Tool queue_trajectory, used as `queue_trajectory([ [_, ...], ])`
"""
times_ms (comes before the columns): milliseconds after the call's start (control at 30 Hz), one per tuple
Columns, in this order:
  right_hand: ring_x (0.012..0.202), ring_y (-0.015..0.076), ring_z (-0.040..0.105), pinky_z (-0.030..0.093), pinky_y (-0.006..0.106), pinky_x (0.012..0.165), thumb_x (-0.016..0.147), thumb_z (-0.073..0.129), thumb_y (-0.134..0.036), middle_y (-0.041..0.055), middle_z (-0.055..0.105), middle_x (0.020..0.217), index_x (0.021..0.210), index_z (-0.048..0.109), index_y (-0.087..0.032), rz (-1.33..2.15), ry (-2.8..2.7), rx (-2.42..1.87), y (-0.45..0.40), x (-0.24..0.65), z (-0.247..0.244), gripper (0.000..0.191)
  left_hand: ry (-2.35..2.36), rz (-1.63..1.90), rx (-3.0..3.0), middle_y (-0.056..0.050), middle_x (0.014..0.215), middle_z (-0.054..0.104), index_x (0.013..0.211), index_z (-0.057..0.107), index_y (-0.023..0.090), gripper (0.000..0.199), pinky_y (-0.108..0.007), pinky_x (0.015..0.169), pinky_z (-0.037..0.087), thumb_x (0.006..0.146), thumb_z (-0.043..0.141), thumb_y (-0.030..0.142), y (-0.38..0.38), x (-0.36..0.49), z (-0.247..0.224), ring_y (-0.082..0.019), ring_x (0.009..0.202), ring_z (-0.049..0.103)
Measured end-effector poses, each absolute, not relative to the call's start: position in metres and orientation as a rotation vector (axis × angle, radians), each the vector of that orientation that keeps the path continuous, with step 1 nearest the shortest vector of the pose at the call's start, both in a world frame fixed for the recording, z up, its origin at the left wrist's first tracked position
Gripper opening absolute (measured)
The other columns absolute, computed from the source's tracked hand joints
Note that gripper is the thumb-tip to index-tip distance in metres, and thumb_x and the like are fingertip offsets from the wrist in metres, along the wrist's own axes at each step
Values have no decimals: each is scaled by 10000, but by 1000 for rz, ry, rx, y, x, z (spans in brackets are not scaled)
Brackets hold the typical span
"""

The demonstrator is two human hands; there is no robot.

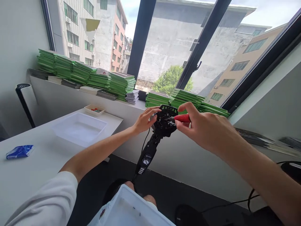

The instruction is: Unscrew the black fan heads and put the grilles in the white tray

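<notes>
A round black slotted head [164, 125] tops a black pole-like device, which leans up from near my knees. My left hand [145, 121] grips the head's left rim, with the fingertips over its top edge and the thumb on the near side. My right hand [197, 125] holds a red-handled tool [182, 118] between thumb and fingers. Its narrow dark and metal tip points left into the middle of the head; the exact kind of tool is unclear. Lower on the device is its control section [146, 161], with a silver knob and pale buttons.
A white tray [141, 207] with small dark bits rests on my lap. On the left table [42, 175] are a translucent tray [80, 125], a small box [94, 110] and a blue packet [20, 151]. Green-edged stacks [121, 84] line the windowsill. Cables [225, 205] lie at right.
</notes>
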State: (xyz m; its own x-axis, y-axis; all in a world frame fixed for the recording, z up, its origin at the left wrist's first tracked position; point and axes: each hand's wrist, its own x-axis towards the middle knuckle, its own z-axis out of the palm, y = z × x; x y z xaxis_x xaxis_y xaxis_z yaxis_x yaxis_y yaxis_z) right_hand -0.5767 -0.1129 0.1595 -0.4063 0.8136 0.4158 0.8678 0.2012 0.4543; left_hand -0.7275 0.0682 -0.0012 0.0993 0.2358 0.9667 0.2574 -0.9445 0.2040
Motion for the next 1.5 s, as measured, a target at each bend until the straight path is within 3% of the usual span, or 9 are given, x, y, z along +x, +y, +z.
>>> queue_trajectory([
  [200, 574, 269, 607, 294, 316, 521, 1018, 172, -674, 105, 607, 582, 883, 665, -182, -1149, -2192, -1667, -108, -569, 159, 710, -538, -2183, -2645, -75, 1514, 567, 1572, 325, 299, 605, -439, 1135, 492, 1013, 535, 401, 84, -715, 3, -282, 1387, 551],
  [333, 501, 215, 567, 335, 303, 515, 990, 346, -589, 43, 651, 616, 1255, 566, -165, -826, -2395, -1558, -106, -563, 160, 547, -519, -2233, -2712, -71, 1535, 547, 1558, 354, 289, 605, -424, 1136, 497, 1005, 565, 411, 84, -714, 1, -278, 1377, 554],
  [500, 520, 259, 573, 268, 319, 505, 1031, 220, -594, 78, 535, 513, 902, 657, -174, -1355, -2213, -1671, -115, -570, 158, 620, -594, -2253, -2706, -56, 1551, 538, 1541, 379, 291, 591, -416, 1148, 498, 1002, 585, 420, 79, -718, 3, -285, 1375, 557],
  [667, 492, 216, 558, 271, 290, 507, 983, 414, -484, 43, 616, 585, 1270, 570, -157, -1040, -2366, -1655, -121, -573, 156, 462, -378, -2143, -2797, -35, 1694, 342, 1609, 287, 296, 681, -428, 1261, 389, 998, 580, 364, 82, -725, -3, -320, 1537, 376],
  [800, 526, 247, 590, 269, 306, 513, 1053, 236, -535, 75, 535, 508, 939, 654, -157, -1359, -2217, -1726, -123, -572, 157, 575, -401, -2086, -2810, -24, 1720, 278, 1632, 237, 304, 751, -481, 1294, 332, 983, 582, 455, 84, -730, -5, -338, 1568, 314],
  [933, 517, 222, 588, 278, 275, 492, 999, 423, -491, 32, 601, 566, 1233, 589, -145, -1082, -2391, -1708, -121, -570, 158, 450, -382, -2109, -2895, -2, 1732, 239, 1649, 202, 285, 832, -456, 1316, 265, 959, 539, 604, 79, -730, -4, -356, 1596, 221],
  [1200, 512, 227, 583, 296, 280, 512, 993, 404, -527, 37, 612, 576, 1221, 576, -154, -992, -2446, -1621, -117, -567, 157, 470, -460, -2024, -2864, -50, 1737, 221, 1655, 133, 291, 924, -483, 1323, 220, 922, 594, 611, 70, -725, -5, -344, 1593, 238],
  [1367, 542, 244, 602, 259, 286, 511, 1048, 258, -547, 70, 555, 529, 996, 638, -149, -1410, -2241, -1709, -125, -572, 160, 553, -427, -1911, -2753, -136, 1604, 436, 1555, 330, 242, 694, -502, 1262, 331, 970, 541, 551, 67, -724, -7, -343, 1542, 342],
  [1500, 504, 193, 574, 277, 253, 488, 1001, 430, -459, 10, 590, 563, 1240, 556, -138, -1127, -2395, -1683, -126, -575, 160, 421, -434, -1906, -2668, -176, 1450, 546, 1289, 531, 209, 400, -494, 1184, 420, 1016, 490, 499, 61, -722, -12, -333, 1522, 376],
])
